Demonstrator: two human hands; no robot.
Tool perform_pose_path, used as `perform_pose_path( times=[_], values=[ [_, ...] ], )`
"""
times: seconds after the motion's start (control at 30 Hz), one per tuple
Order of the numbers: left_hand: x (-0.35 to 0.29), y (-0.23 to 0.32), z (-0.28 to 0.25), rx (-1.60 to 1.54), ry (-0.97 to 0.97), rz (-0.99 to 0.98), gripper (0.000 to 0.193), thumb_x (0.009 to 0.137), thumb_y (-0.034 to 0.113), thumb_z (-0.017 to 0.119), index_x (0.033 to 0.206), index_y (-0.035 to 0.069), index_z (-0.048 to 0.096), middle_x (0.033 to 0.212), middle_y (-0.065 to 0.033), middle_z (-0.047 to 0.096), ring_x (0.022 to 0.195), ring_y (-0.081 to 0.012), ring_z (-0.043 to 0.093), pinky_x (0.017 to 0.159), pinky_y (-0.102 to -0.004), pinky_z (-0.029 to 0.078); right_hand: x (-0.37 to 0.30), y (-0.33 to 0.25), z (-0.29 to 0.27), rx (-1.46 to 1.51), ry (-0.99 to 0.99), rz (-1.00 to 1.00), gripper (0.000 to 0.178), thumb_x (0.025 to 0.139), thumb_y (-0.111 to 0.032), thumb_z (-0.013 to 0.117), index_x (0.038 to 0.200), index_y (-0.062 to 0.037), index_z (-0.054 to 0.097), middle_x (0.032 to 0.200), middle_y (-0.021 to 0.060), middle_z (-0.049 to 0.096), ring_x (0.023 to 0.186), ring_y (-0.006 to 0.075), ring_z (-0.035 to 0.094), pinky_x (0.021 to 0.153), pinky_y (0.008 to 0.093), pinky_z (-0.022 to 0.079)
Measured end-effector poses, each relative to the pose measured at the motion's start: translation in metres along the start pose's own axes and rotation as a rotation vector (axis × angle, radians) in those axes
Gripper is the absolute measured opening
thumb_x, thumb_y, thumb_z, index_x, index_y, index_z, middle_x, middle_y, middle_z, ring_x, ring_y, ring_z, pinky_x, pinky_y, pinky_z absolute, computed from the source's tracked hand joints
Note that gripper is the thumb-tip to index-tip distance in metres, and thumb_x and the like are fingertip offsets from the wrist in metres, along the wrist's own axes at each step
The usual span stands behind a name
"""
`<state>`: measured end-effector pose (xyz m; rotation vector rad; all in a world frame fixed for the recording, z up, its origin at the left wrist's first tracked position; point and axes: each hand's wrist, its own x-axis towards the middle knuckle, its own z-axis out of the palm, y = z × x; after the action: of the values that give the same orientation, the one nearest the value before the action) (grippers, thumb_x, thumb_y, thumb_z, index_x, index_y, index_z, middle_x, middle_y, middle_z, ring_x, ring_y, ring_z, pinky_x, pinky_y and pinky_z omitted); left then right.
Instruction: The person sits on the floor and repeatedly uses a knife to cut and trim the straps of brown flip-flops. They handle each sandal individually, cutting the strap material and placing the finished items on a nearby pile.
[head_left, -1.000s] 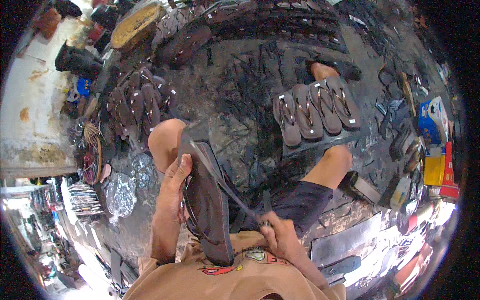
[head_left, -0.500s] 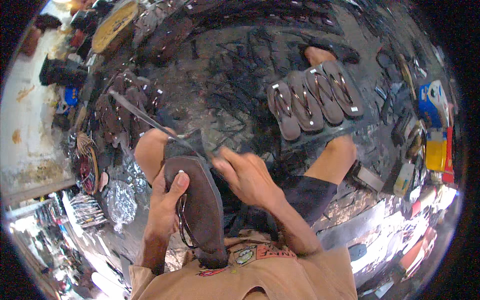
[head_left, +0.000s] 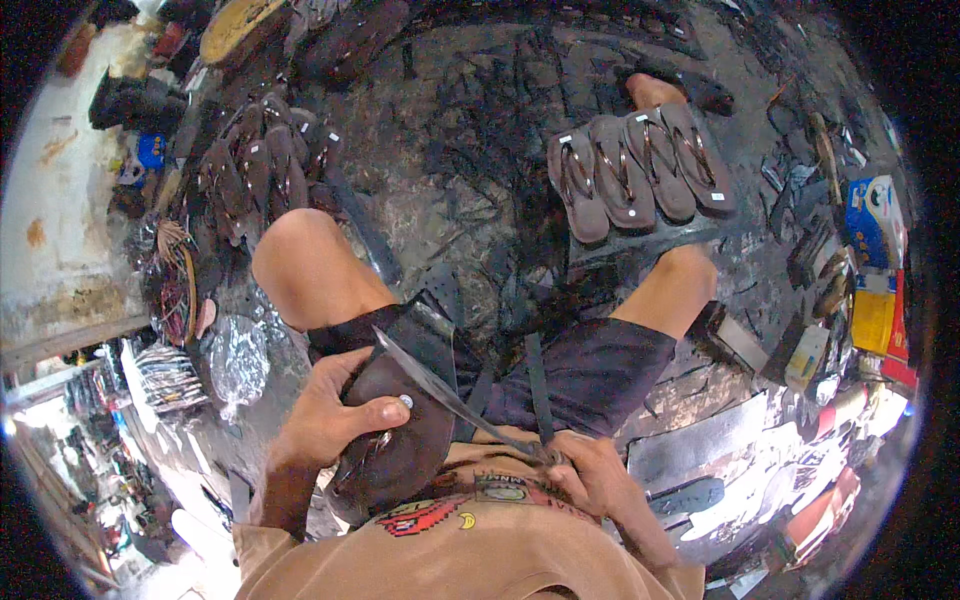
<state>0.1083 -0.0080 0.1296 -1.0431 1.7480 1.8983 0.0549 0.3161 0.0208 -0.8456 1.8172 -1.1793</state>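
1. Left hand (head_left: 335,420) clamped round a dark brown sandal sole (head_left: 395,440), thumb pressed flat on its top face, sole propped on the lap near the left knee.
2. Right hand (head_left: 600,480) closed tight on the handle of a long knife (head_left: 450,395), blade angled up and left, lying across the sole's edge.
3. Judged as mid-trim: blade set against the sole's rim, edge looked partly shaped, no strap visible on this sole, so fitting seemed left to do.
4. Four finished-looking brown sandals (head_left: 640,170) lined up on a board beyond the right knee, straps already on; another bunch of sandals (head_left: 260,165) spread on the floor far left.
5. Black straps (head_left: 535,385) hung over the dark shorts between the knees, just beside the blade.
6. Room tight: blade tip close to the left thumb, thigh right beneath the sole.
7. Floor (head_left: 470,150) ahead littered with dark offcuts; boxes and packets (head_left: 875,270) crowded the right edge, wall and clutter the left. Freest space straight ahead, between the knees.
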Motion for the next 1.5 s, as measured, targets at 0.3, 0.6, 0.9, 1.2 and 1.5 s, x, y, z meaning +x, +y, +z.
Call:
perform_pose_path(
  times=[0.3, 0.6, 0.9, 1.2, 1.5],
  values=[
    [0.016, -0.005, 0.019, 0.429, -0.374, -0.032, 0.039, 0.088, 0.029, 0.081, 0.113, 0.000, 0.070, 0.091, -0.0042, 0.073, 0.081, -0.0114, 0.064, 0.075, -0.0305, 0.053, 0.075, 0.002, -0.008, 0.056, -0.145, 0.048, 0.040, 0.100, -0.045, 0.053, 0.101, -0.0056, 0.057, 0.082, 0.0253, 0.066, 0.081, 0.0490, 0.064, 0.070, 0.0535, 0.050],
    [0.063, 0.023, -0.006, -0.234, 0.395, 0.814, 0.063, 0.088, 0.001, 0.071, 0.145, 0.007, 0.044, 0.135, -0.0155, 0.060, 0.116, -0.0343, 0.063, 0.103, -0.0497, 0.052, 0.176, 0.050, -0.036, 0.559, 0.406, 0.215, 0.033, 0.108, -0.036, 0.043, 0.108, -0.0062, 0.059, 0.070, -0.0001, 0.050, 0.055, 0.0074, 0.044, 0.050, 0.0259, 0.039],
    [0.070, -0.023, 0.068, -1.090, 0.097, 0.281, 0.027, 0.096, 0.016, 0.070, 0.120, 0.009, 0.064, 0.117, -0.0045, 0.072, 0.107, -0.0204, 0.069, 0.090, -0.0427, 0.062, 0.035, 0.005, 0.015, 0.123, 0.396, 0.081, 0.042, 0.101, -0.044, 0.053, 0.107, -0.0041, 0.061, 0.071, 0.0161, 0.061, 0.062, 0.0312, 0.061, 0.056, 0.0394, 0.047],
    [0.064, -0.055, 0.077, -0.886, 0.176, 0.359, 0.042, 0.092, 0.010, 0.072, 0.131, 0.009, 0.057, 0.122, -0.0062, 0.067, 0.110, -0.0236, 0.067, 0.095, -0.0435, 0.059, 0.054, 0.019, 0.003, -0.157, 0.267, 0.160, 0.030, 0.099, -0.039, 0.058, 0.104, -0.0090, 0.057, 0.078, 0.0207, 0.066, 0.074, 0.0448, 0.065, 0.062, 0.0520, 0.049],
    [0.053, -0.067, 0.051, -0.564, 0.217, 0.220, 0.063, 0.077, 0.004, 0.079, 0.135, 0.006, 0.054, 0.123, -0.0060, 0.064, 0.110, -0.0265, 0.063, 0.104, -0.0404, 0.046, 0.180, 0.016, -0.019, 0.470, 0.470, -0.033, 0.042, 0.106, -0.045, 0.042, 0.095, -0.0069, 0.057, 0.071, 0.0082, 0.057, 0.061, 0.0218, 0.053, 0.055, 0.0360, 0.044]
  ],
)
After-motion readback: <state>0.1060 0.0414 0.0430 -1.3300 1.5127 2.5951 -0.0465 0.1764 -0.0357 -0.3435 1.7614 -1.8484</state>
